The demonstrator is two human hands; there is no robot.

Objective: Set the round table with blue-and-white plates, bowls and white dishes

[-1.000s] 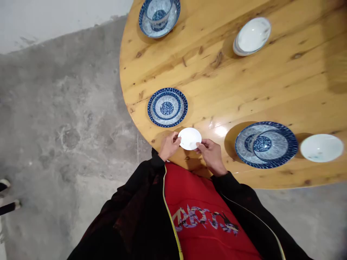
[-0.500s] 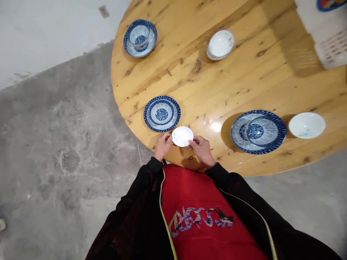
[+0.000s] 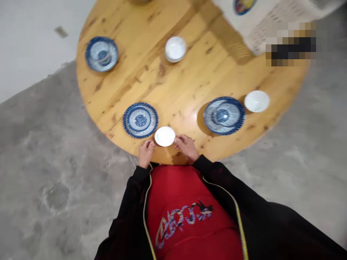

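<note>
Between my two hands, near the table's front edge, is a small white dish (image 3: 165, 136) with a faint blue-green mark inside. My left hand (image 3: 147, 152) has its fingers curled at the dish's lower left rim. The fingers of my right hand (image 3: 187, 146) pinch the rim on the other side. Just left of the dish lies a blue-and-white plate (image 3: 126, 122) with a smaller patterned plate (image 3: 140, 120) on it. To the right stands another blue-patterned plate (image 3: 238, 121) with a clear bowl (image 3: 222, 116) on it, and beside that a white bowl (image 3: 257, 101).
Stacked white bowls (image 3: 175, 48) stand mid-table. At the left edge, a blue-rimmed plate (image 3: 90, 54) bears a clear bowl (image 3: 104, 54). A white perforated basket (image 3: 262, 30) and a blue-rimmed container (image 3: 243, 4) are at the far right. The round wooden table (image 3: 184, 83) curves past my body.
The view has swung right, so the tableware appears further left and more of the table's right side shows. The white dish stays between my hands; a blurred-out patch has come into view at right.
</note>
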